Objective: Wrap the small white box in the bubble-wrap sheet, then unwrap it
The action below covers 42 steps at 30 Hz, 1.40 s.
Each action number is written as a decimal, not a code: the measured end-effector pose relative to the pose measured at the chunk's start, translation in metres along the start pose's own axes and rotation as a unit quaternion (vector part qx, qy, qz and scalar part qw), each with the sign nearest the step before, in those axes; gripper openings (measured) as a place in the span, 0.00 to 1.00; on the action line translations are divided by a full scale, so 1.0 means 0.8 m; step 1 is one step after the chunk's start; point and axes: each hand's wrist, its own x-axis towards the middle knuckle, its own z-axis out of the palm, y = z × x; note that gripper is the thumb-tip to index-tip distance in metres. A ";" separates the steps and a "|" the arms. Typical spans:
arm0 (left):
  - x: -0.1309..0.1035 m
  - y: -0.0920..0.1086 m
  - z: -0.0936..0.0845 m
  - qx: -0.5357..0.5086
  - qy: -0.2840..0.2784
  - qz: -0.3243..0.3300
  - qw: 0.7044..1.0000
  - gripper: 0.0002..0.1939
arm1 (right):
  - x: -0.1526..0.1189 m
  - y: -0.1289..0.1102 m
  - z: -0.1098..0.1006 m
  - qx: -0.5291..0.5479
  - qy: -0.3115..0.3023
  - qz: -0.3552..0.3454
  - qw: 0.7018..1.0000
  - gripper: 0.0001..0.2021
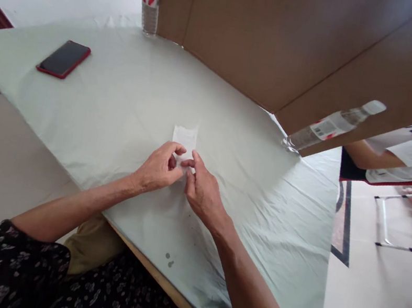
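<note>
A small white sheet, which looks like tissue paper (pixel 185 134), lies on the pale green tablecloth in front of me. My left hand (pixel 162 166) is at its near left side, with thumb and fingers curled in on the near part. From the right, my right hand (pixel 204 185) meets it, thumb and fingers pinched at the near end. The fingertips of both hands almost touch and hide that end of the sheet, so its folds there cannot be made out.
A phone with a red case (pixel 64 59) lies at the left. Plastic bottles, one upright (pixel 149 3) and one seen tilted (pixel 328 128), stand against a large brown cardboard panel (pixel 247 34). At the right are another person's arm (pixel 373 154) and a white metal frame (pixel 385 223).
</note>
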 end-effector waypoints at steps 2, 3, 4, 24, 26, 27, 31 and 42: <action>0.001 0.001 0.006 0.016 0.027 0.007 0.999 0.09 | 0.000 0.000 -0.003 -0.003 -0.011 0.003 1.000 0.29; 0.001 0.001 0.009 0.030 0.034 0.014 0.999 0.06 | 0.000 0.002 -0.007 0.017 -0.022 0.007 1.000 0.30; 0.002 0.001 0.012 0.043 0.037 0.022 0.998 0.04 | 0.002 0.005 -0.011 0.051 -0.033 0.013 0.998 0.30; -0.003 -0.007 0.022 0.067 0.059 0.090 0.992 0.11 | 0.108 0.059 -0.022 0.266 -0.078 0.191 0.942 0.18; -0.003 -0.006 0.022 0.072 0.051 0.091 0.992 0.11 | 0.113 0.057 -0.027 0.246 -0.086 0.194 0.946 0.16; -0.004 -0.005 0.022 0.076 0.048 0.091 0.992 0.12 | 0.114 0.057 -0.029 0.237 -0.086 0.198 0.947 0.16; -0.003 -0.006 0.024 0.097 0.044 0.093 0.990 0.16 | 0.122 0.057 -0.033 0.223 -0.086 0.206 0.949 0.14; -0.003 -0.001 0.018 0.184 0.031 0.146 0.971 0.21 | 0.145 0.068 -0.016 0.244 -0.095 0.164 0.951 0.10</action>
